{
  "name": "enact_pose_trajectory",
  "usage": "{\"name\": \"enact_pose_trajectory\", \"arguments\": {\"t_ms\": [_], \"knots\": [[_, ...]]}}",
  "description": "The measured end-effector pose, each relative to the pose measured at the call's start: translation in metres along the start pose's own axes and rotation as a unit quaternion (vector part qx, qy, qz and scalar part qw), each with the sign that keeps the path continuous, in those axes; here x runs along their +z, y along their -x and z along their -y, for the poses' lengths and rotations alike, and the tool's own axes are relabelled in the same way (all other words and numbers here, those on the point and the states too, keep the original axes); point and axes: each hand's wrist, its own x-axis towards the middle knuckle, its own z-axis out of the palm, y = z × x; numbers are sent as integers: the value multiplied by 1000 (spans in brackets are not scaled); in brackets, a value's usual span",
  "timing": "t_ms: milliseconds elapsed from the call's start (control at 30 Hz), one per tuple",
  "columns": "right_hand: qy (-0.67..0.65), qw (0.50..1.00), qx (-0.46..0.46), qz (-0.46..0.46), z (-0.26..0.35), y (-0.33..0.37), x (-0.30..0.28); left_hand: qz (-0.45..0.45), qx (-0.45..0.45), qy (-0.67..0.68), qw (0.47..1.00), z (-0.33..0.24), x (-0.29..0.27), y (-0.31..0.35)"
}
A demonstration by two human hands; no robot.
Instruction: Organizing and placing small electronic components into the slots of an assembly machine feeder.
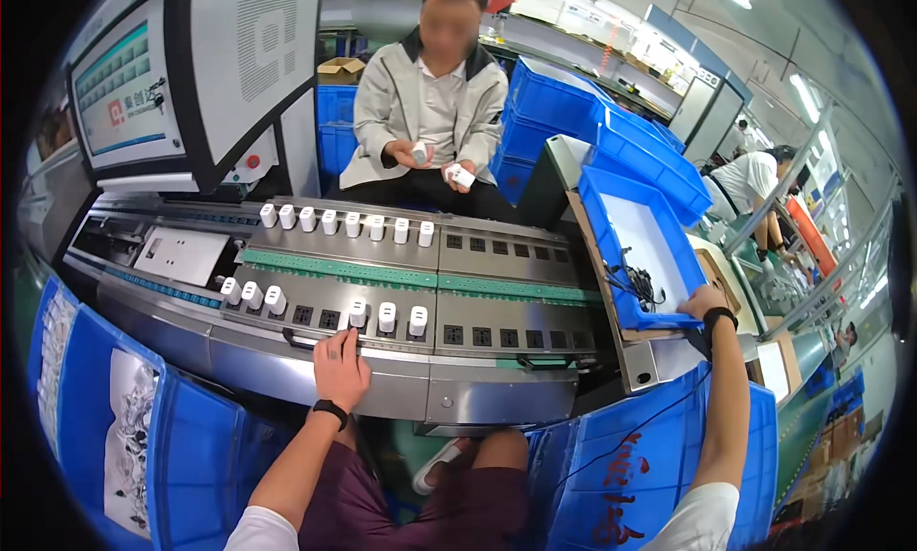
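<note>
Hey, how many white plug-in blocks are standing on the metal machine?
14 white plug-in blocks: eight side by side in the far row, and six in the near row, three on either side of two empty sockets. None there seems hidden.

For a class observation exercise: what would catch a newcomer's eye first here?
White blocks stand in two rows on the metal bench, mid-picture, the left hand at one in the near row. At right, the right hand is at a blue tray holding tangled black cables. Beyond the bench, a seated co-worker holds white pieces.
</note>
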Motion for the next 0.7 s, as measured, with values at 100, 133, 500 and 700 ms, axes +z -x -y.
{"name": "enact_pose_trajectory", "arguments": {"t_ms": [100,133,500,700], "knots": [[-24,998,1,-54,9,14,-1,6,-8,4,1000,-2,-1,-2],[-44,995,4,-93,10,16,0,10,-7,8,1000,-1,-1,-3],[-242,928,-108,-262,-9,3,-16,2,-17,25,1000,-1,3,-1],[-624,739,-252,-28,93,61,-84,-2,-12,27,1000,2,3,7]]}}
